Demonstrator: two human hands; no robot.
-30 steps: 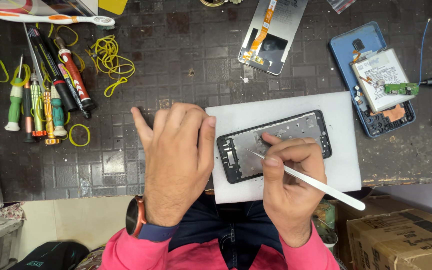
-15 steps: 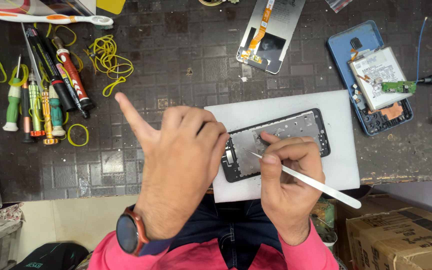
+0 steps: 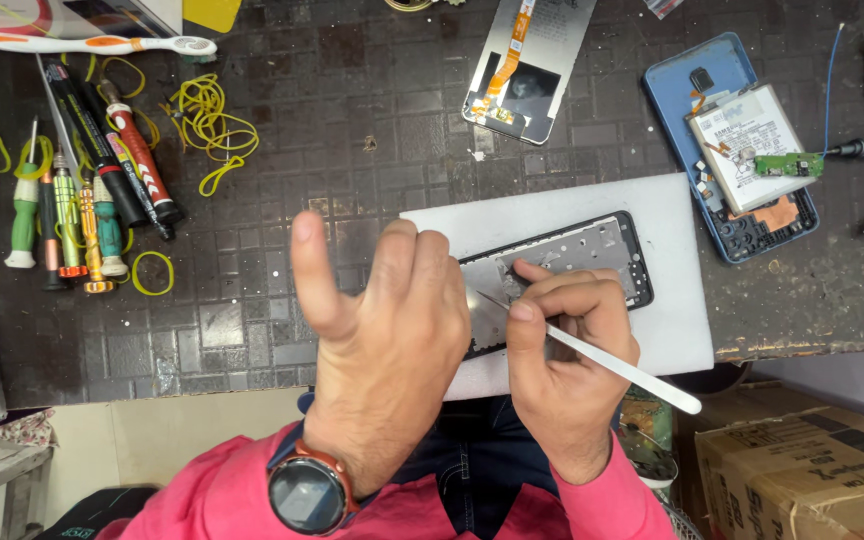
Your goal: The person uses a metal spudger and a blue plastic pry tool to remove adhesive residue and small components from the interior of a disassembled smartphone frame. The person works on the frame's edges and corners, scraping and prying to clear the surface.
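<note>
The right hand (image 3: 567, 375) pinches a white stylus-like tool (image 3: 612, 365), its tip on the black phone frame (image 3: 592, 255) lying on a white pad (image 3: 677, 330); the left hand (image 3: 392, 330) is raised just beside, thumb out, hiding the frame's left end

A dark tiled workbench (image 3: 372, 110) fills most of the frame; cardboard boxes (image 3: 802, 470) sit lower right, pale floor (image 3: 132, 440) lower left.
</note>
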